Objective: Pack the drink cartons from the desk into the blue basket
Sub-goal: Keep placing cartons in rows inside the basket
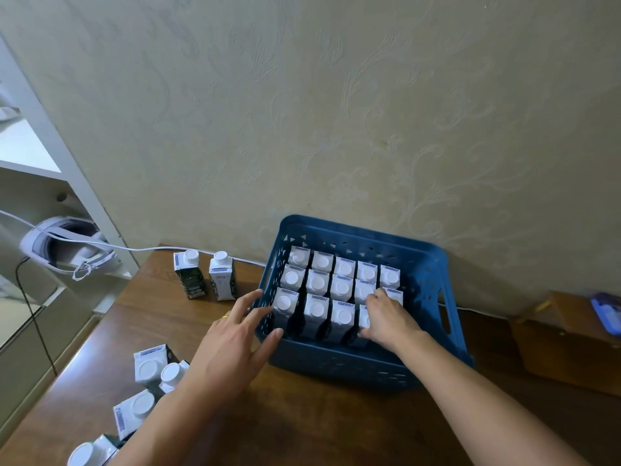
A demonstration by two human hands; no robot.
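Right hand point(386, 317) covers and grips a near-row carton point(364, 319) inside the perforated blue plastic basket point(339, 359) at the desk's point(302, 425) back edge. Left hand point(235, 344), fingers spread, presses the basket's left wall.

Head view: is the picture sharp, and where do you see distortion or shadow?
Head view: the blue basket and the carton caps are sharp; the wide lens bends the white shelf frame at the left edge; light is soft and even, with a faint shadow on the desk under the left hand; no strong glare.
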